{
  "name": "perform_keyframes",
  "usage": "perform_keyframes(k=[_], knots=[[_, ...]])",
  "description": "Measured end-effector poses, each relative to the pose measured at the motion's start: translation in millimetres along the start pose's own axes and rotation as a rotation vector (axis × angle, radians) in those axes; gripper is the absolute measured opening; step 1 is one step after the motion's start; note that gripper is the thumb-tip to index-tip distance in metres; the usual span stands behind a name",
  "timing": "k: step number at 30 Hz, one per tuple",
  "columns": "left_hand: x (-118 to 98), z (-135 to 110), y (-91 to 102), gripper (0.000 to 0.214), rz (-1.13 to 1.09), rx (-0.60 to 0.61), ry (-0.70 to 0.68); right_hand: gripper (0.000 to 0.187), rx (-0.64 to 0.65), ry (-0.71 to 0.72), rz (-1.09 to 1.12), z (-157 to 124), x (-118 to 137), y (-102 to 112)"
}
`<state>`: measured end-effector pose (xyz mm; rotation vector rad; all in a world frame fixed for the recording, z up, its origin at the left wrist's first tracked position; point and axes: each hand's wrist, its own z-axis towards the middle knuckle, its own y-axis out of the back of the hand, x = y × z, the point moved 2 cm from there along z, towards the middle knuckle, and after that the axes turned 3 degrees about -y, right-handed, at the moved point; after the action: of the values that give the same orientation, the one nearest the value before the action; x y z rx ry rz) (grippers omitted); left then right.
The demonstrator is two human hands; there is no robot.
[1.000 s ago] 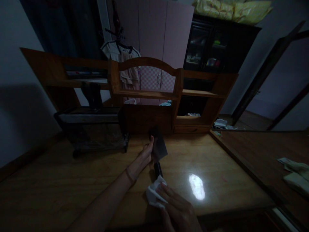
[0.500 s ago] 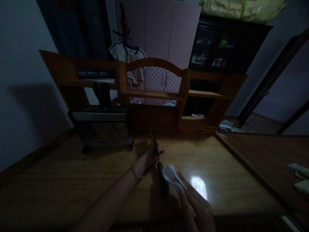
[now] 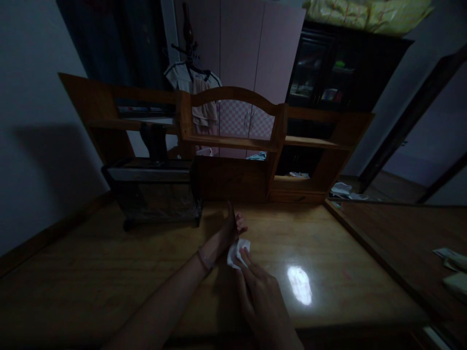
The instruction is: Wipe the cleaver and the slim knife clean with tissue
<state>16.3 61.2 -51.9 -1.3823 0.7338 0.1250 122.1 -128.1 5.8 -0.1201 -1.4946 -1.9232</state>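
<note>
My left hand (image 3: 233, 226) rests on its edge on the wooden desk (image 3: 109, 272), thumb up and fingers curled. It holds a thin dark object that is almost hidden now. My right hand (image 3: 260, 297) reaches forward from below and presses a crumpled white tissue (image 3: 234, 251) against the lower part of my left hand, where that dark object sits. The right fingers lie together on the tissue. A thin band circles my left wrist (image 3: 203, 259).
A wooden shelf unit (image 3: 233, 141) stands at the back of the desk, with a dark glass-sided box (image 3: 153, 192) to its left. A bright light reflection (image 3: 299, 284) lies on the desk at right. Papers (image 3: 450, 257) rest on an adjoining surface far right.
The dark flat object turned edge-on in my left hand and is now nearly hidden. My right hand moved the tissue forward and left, up against the left hand.
</note>
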Motion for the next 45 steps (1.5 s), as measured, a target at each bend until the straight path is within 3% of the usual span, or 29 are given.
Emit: perform_keyframes(k=[7, 15, 22, 26, 31, 34, 38, 41, 45], knots=[[1, -1, -0.1, 0.027, -0.061, -0.043, 0.001, 0.046, 0.051, 0.112, -0.028, -18, -1, 5], [1, -4, -5.9, 0.029, -0.106, -0.077, 0.015, 0.05, 0.015, 0.207, 0.098, -37, -11, 12], [-2, -7, -14.3, 0.033, -0.071, -0.084, 0.028, 0.051, -0.005, 0.273, 0.022, -49, -18, 15], [-2, -5, -9.2, 0.03, -0.024, -0.059, 0.044, 0.047, -0.108, 0.334, 0.018, -59, -30, 22], [-1, 0, 2.7, 0.025, -0.015, -0.027, 0.055, 0.046, -0.379, 0.189, 0.033, -69, -48, 29], [0, 0, 4.2, 0.024, -0.046, -0.004, 0.063, 0.047, -0.437, 0.149, 0.063, -66, -46, 30], [1, -2, 3.5, 0.025, -0.112, -0.029, 0.086, 0.048, -0.298, 0.058, 0.155, -48, -26, 24], [1, -2, 4.2, 0.025, -0.133, -0.036, 0.09, 0.05, -0.121, 0.077, 0.183, -39, -9, 10], [1, -1, 7.0, 0.027, -0.136, -0.034, 0.112, 0.05, -0.031, 0.104, 0.165, -42, -4, -1]])
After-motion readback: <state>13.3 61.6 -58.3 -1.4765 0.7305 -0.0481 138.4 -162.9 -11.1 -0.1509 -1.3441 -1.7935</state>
